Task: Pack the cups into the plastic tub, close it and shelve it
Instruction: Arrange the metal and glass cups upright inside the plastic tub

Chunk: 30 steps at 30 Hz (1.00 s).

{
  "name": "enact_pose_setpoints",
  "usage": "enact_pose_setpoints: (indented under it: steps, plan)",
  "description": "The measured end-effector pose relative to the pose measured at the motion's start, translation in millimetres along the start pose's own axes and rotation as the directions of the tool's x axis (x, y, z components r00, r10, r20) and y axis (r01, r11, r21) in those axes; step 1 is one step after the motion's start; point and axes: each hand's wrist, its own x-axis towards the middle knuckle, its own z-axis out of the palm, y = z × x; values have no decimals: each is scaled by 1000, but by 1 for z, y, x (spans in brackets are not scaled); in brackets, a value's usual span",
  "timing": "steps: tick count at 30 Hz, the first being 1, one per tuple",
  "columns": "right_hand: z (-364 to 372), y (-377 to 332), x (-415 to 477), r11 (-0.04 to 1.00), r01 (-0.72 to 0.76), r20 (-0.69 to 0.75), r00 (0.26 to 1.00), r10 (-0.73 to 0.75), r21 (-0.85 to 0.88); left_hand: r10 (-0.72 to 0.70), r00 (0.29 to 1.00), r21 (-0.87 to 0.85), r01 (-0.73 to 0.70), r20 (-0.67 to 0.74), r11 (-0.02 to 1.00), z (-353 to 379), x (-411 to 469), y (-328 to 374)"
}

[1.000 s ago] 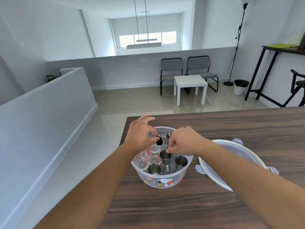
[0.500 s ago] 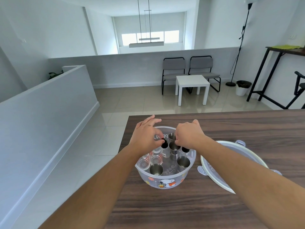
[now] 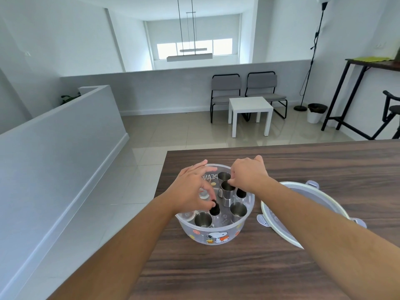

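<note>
A round clear plastic tub [image 3: 216,233] with a cartoon dog print stands near the left end of the wooden table [image 3: 281,267]. Inside it stand several steel cups [image 3: 238,210], clear glass cups [image 3: 190,214] and small black cups. My left hand [image 3: 192,189] reaches into the tub's left side, its fingertips pinching a black cup [image 3: 63,210]. My right hand [image 3: 249,175] is over the tub's far right side, its fingers on the rim of a steel cup [image 3: 227,187]. Another black cup [image 3: 240,193] shows just below that hand. The tub's lid [image 3: 303,213] lies on the table to the right.
The table's left edge runs just beside the tub, with tiled floor below. A white low wall stands to the left. Far off are two grey chairs [image 3: 244,92], a white side table [image 3: 251,113], a floor lamp and a black high table [image 3: 372,66].
My left hand has carried its black cup from the tub's middle down to the near left side. My right hand has moved toward the far side and now touches a steel cup there.
</note>
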Motion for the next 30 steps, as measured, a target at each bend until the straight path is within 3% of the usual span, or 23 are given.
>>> enact_pose_setpoints:
  steps: [3, 7, 10, 15, 20, 30]
  plan:
    - [-17, 7, -7, 993, 73, -16, 997, -72, 97, -14, 1000, -11, 15, 24, 1000, -3, -3, -1]
    - [-41, 17, -24, 945, 240, 131, 953, -273, 224, -20, 999, -14, 21, 30, 1000, -4, -3, 0]
    - [-44, 14, -32, 932, 307, 240, 906, -348, 194, -48, 998, -40, 50, 41, 998, -3, -5, 2]
    - [-30, 3, -35, 924, 366, 280, 881, -381, 108, -130, 991, -56, 132, 38, 990, -11, -12, -7]
    - [-16, 0, -35, 917, 376, 199, 896, -396, 132, -202, 979, 28, 202, 23, 979, -8, -17, -17]
    - [-5, -22, -20, 926, 349, -23, 937, -349, 146, -217, 976, 63, 217, 4, 974, 2, -16, -19]
